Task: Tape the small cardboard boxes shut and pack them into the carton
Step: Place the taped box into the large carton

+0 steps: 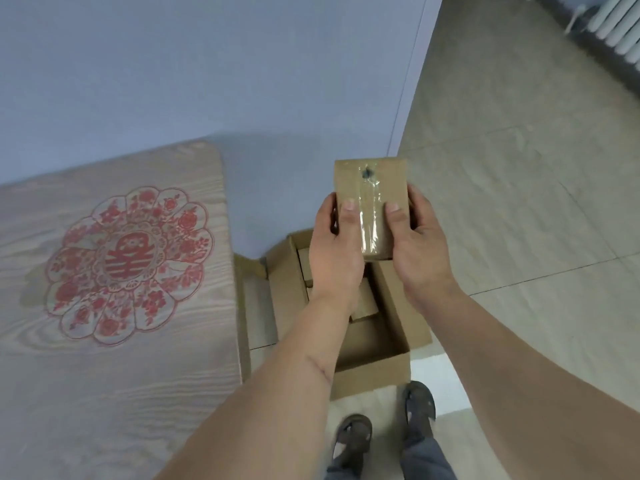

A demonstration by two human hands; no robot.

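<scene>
A plain room in a home, by the look of it. On the left sits a wood-grain surface (pixel 114 375) with a big red paper-cut style flower medallion (pixel 130 265) on it, the sort of festive decoration households keep. Behind it runs a bare pale blue wall (pixel 207 64), ending at a corner. The floor (pixel 519 168) is large beige tiles with thin dark joints. Up in the far right corner, a white ribbed radiator (pixel 620 26) stands by the wall. A carton (pixel 370 375) rests right on the tiles, and the person stands over it in open sandals (pixel 419 403), casual indoor footwear.
</scene>
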